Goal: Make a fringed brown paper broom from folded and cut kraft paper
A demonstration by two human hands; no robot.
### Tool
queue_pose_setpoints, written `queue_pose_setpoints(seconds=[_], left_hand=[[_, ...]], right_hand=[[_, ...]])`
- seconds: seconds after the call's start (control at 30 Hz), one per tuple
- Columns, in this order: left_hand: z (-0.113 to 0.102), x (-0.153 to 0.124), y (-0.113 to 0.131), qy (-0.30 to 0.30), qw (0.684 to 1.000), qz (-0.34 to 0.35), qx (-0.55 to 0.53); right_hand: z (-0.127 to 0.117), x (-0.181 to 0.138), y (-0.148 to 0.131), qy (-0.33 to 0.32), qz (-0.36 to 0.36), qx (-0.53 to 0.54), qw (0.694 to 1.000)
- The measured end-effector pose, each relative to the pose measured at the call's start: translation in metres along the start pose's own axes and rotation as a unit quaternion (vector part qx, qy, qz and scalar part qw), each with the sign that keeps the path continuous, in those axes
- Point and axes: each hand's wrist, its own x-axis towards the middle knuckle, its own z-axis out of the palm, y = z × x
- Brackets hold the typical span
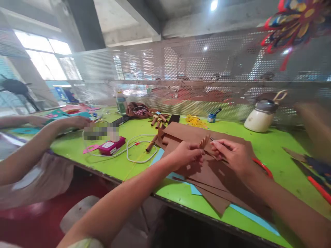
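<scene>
My left hand (pixel 187 155) is closed in a pinch on a small pleated piece of brown paper (pixel 204 141), its folds fanning upward. Close by on the right, my right hand (pixel 231 153) pinches a thin dark stick-like tool (pixel 211 139); its kind cannot be made out. Both hands are just above a stack of brown paper sheets (pixel 219 203), with light blue paper (pixel 254 217) showing beneath. A red loop handle (pixel 266 168) sticks out behind my right wrist, the rest of it hidden.
On the green table (pixel 287 196) are rolled brown paper tubes (pixel 151 144), a white cord (pixel 137 161), a magenta box (pixel 111 146), yellow scraps (pixel 195 121), a small blue jar (pixel 211 117) and a cream jug (pixel 261 116). A co-worker's arm (pixel 38 141) reaches in at left.
</scene>
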Motion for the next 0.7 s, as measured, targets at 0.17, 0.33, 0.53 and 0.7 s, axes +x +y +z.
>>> queue_pose_setpoints(seconds=[0.17,0.33,0.53,0.7], left_hand=[[-0.018,-0.007,0.017,-0.002,0.993,0.028,0.111],[-0.062,-0.028,0.046,0.12,0.972,0.071,0.188],[-0.102,-0.055,0.036,0.237,0.944,-0.08,0.217],[-0.1,-0.053,0.017,0.288,0.902,-0.177,0.27]], right_hand=[[0.0,0.002,0.012,-0.033,-0.021,-0.071,0.997],[0.004,-0.003,0.011,-0.122,-0.124,-0.262,0.949],[0.005,-0.005,0.002,-0.127,-0.142,-0.296,0.936],[0.007,-0.007,0.003,-0.135,-0.145,-0.298,0.934]])
